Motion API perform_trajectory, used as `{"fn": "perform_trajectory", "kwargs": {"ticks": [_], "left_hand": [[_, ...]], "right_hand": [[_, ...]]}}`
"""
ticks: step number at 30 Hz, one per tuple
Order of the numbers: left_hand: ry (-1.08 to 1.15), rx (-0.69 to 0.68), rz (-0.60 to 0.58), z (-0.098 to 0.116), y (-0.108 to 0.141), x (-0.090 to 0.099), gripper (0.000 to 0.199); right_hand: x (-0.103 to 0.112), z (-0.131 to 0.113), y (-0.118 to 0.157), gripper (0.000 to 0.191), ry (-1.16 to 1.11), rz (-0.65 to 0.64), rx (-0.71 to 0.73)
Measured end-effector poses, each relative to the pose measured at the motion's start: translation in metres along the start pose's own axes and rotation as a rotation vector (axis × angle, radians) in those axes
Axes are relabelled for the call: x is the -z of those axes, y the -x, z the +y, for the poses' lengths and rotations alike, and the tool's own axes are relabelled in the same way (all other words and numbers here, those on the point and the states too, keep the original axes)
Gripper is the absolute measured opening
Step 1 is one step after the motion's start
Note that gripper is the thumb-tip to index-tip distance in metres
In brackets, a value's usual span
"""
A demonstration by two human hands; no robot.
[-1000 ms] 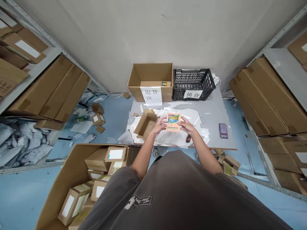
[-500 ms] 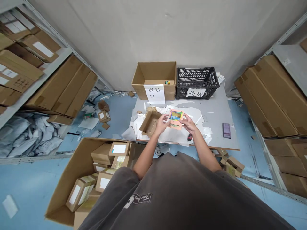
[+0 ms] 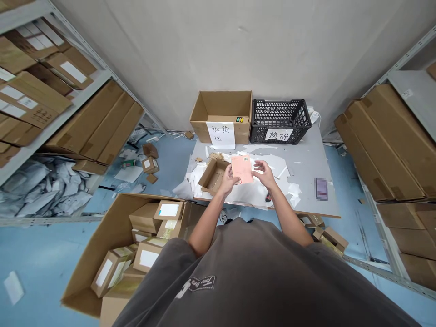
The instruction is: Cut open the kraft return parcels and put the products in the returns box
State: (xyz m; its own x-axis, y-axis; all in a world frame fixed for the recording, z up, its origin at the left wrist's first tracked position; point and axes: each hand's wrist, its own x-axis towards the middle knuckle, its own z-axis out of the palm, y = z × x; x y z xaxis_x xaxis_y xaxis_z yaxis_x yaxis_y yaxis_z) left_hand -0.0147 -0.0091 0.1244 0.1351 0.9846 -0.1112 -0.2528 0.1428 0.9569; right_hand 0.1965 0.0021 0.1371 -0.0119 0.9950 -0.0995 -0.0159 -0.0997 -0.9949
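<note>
My left hand grips the lower left edge of a flat pink package, thumb on its face. A plain pink side with a small barcode near the top right faces up. Beside its right edge is my right hand, fingers apart and curved, the thumb tip close to or touching the edge. An opened small cardboard box lies on the table just left of my left hand. Below my right hand is a red and black tool, partly hidden by the wrist.
At the table's back stand a labelled cardboard box and a labelled black plastic crate. White paper scraps and a blurred purple item lie on top. A large carton of parcels stands lower left; loaded shelves flank both sides.
The pink package has been turned over from its colourful printed face to the plain side and moved slightly left. My right hand's fingers have spread away from it.
</note>
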Motion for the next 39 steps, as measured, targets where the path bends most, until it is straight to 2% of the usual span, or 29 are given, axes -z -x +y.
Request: {"fn": "perform_trajectory", "kwargs": {"ticks": [2, 5, 7, 9, 12, 13, 15, 18, 21, 23, 26, 27, 29, 32, 35, 39], "left_hand": [[0.055, 0.034, -0.032, 0.003, -0.003, 0.007, 0.095], [0.070, 0.038, -0.081, 0.004, -0.004, 0.007, 0.096], [0.048, 0.032, -0.091, 0.004, -0.004, 0.004, 0.095], [-0.017, 0.015, -0.040, 0.006, -0.004, 0.003, 0.096], [-0.215, -0.061, 0.140, 0.012, -0.002, 0.000, 0.086], [-0.274, -0.082, 0.167, 0.015, 0.000, -0.003, 0.082], [-0.317, -0.100, 0.120, 0.018, 0.003, -0.014, 0.078], [-0.225, -0.115, 0.018, 0.020, 0.004, -0.034, 0.085], [-0.114, -0.154, 0.046, 0.021, 0.001, -0.039, 0.084], [-0.046, -0.115, 0.056, 0.023, -0.003, -0.030, 0.082], [0.043, 0.013, 0.021, 0.030, -0.007, -0.007, 0.086], [0.067, 0.048, 0.003, 0.033, -0.008, 0.000, 0.088], [0.111, 0.095, -0.029, 0.037, -0.011, 0.012, 0.092], [0.155, 0.129, -0.059, 0.041, -0.015, 0.025, 0.097], [0.187, 0.122, -0.099, 0.044, -0.022, 0.040, 0.101], [0.187, 0.137, -0.152, 0.047, -0.044, 0.064, 0.105]], "right_hand": [[0.004, 0.001, 0.000, 0.069, -0.012, 0.003, -0.104], [0.001, 0.000, 0.007, 0.062, -0.155, -0.141, -0.256], [0.000, -0.002, 0.011, 0.058, -0.227, -0.183, -0.278], [0.002, -0.005, 0.012, 0.058, -0.247, -0.167, -0.270], [0.008, -0.008, 0.009, 0.058, -0.217, -0.100, -0.216], [0.008, -0.009, 0.008, 0.058, -0.196, -0.074, -0.176], [0.002, -0.011, 0.007, 0.058, -0.137, -0.051, -0.063], [-0.015, -0.013, 0.010, 0.055, -0.022, -0.093, 0.106], [-0.023, -0.014, 0.013, 0.055, 0.062, -0.126, 0.171], [-0.018, -0.013, 0.010, 0.057, 0.092, -0.079, 0.162], [-0.001, -0.011, 0.003, 0.063, 0.104, 0.073, 0.100], [0.002, -0.010, 0.000, 0.065, 0.081, 0.085, 0.058], [0.004, -0.011, -0.005, 0.070, -0.014, 0.009, -0.061], [-0.008, -0.014, -0.009, 0.071, -0.185, -0.120, -0.213], [-0.025, -0.017, -0.016, 0.072, -0.248, -0.087, -0.232], [-0.045, -0.019, -0.034, 0.070, -0.187, -0.012, -0.197]]}}
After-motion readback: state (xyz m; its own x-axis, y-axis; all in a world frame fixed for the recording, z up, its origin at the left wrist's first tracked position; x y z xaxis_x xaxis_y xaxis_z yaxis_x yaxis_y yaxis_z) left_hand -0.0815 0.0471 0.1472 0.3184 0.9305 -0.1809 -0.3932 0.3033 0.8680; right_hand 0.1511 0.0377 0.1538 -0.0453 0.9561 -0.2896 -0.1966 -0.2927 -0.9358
